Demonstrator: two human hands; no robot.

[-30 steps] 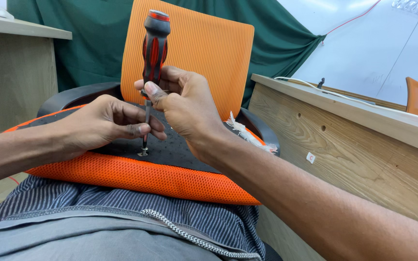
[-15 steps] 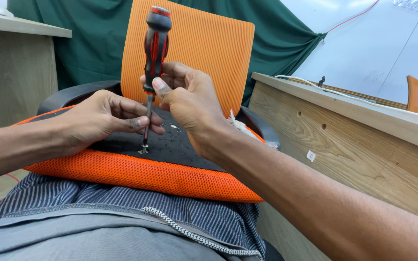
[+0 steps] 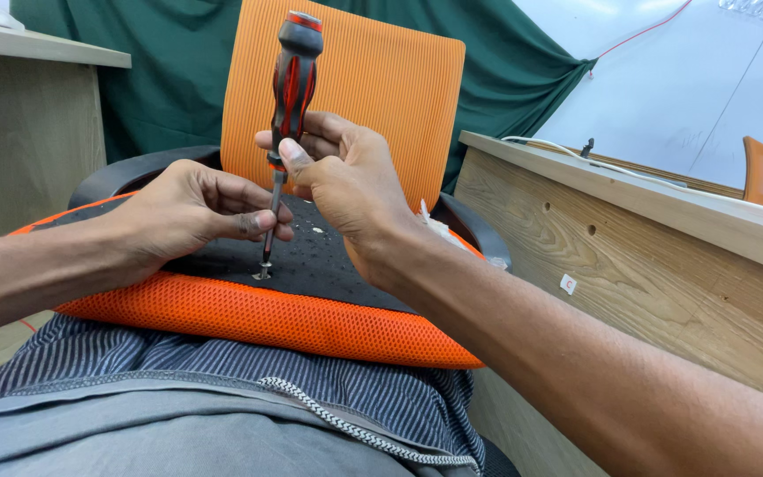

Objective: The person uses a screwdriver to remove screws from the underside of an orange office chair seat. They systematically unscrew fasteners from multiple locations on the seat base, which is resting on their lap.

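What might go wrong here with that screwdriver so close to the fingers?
The red-and-black screwdriver stands tilted on a small metal screw, so its tip may slip off. The left hand pinches the shaft just above the tip and could get jabbed. The orange mesh seat cushion rests on the lap and may shift.

Dark green fabric curtain (image 3: pixel 169 79) hung as a backdrop, light wooden desk panel (image 3: pixel 664 265) with drilled holes on the right, white cable (image 3: pixel 576 161) along its top, white wall board (image 3: pixel 691 79), red wire (image 3: pixel 646 34) across it, beige wooden cabinet (image 3: pixel 19 132) on the left
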